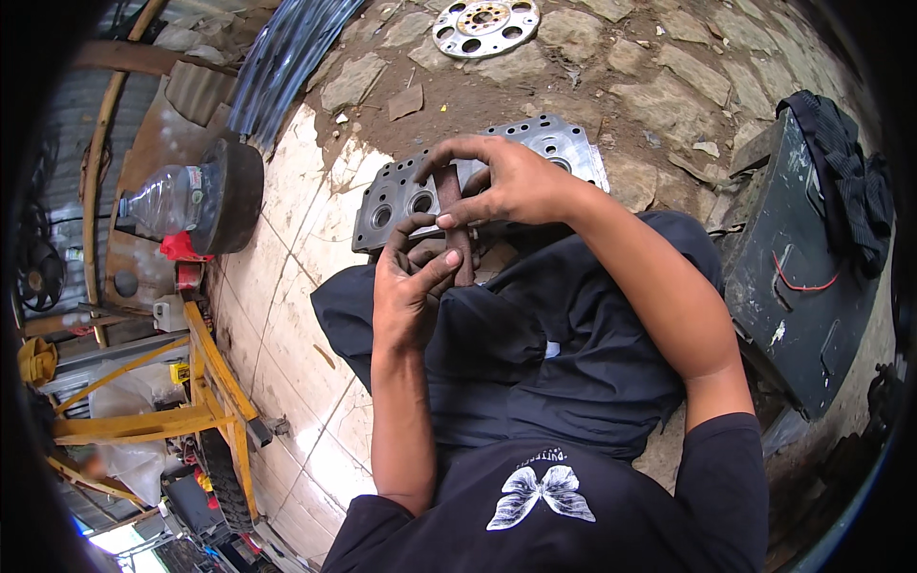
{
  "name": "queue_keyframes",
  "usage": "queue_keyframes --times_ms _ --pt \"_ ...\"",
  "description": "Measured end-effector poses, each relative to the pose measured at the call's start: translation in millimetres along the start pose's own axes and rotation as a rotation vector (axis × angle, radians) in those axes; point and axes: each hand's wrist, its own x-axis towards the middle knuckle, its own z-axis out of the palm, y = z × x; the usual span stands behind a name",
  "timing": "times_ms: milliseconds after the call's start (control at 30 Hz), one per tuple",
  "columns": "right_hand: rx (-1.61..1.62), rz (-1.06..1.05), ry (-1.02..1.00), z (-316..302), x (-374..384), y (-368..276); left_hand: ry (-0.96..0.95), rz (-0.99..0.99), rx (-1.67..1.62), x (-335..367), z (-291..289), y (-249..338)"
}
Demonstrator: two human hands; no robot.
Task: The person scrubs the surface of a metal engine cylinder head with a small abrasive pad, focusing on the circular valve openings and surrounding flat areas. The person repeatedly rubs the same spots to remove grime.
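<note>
Both my hands grip a narrow brown strip (447,189), which looks like folded sandpaper, above my lap. My left hand (401,298) is closed round its lower part, thumb on top. Higher up, my right hand (521,181) pinches it, the thumb low and the index finger curled over the top end. Right behind my hands a grey metal cylinder head (371,218), with round ports and bolt holes, lies on the ground. My hands cover part of its middle.
A flat ring-shaped metal plate with holes (492,44) lies on the stone paving ahead. To my left stand a yellow metal frame (134,426) and a clear plastic bottle (162,202) by a black round tub (239,196). A dark metal box (793,277) with cloth on it is at right.
</note>
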Motion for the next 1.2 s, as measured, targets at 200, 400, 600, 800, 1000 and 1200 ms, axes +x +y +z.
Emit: queue_keyframes --times_ms 200,400,600,800,1000,1200 --pt "-0.432 -0.494 0.04 1.7 -5.0 -15.9 -0.077 -0.063 -0.396 -0.1 -20.4 -5.9" --pt "-0.313 -0.439 -0.02 -12.3 -9.5 -33.2 -0.23 -0.158 -0.663 -2.3 -29.1 -2.0" --pt "-0.241 -0.42 -0.034 -15.9 -11.3 -24.6 -0.282 -0.1 -0.202 -1.6 -33.6 17.3" --pt "-0.254 -0.362 0.002 -17.8 -17.5 -37.7 -0.042 0.09 0.397 -16.1 -15.3 44.5" --pt "-0.311 -0.364 0.048 -26.6 -21.8 -48.3 0.056 0.362 0.494 -30.9 14.8 57.7" --pt "-0.276 -0.378 0.142 -18.8 -19.9 -36.9 0.167 0.528 0.759 -24.8 28.8 45.5"
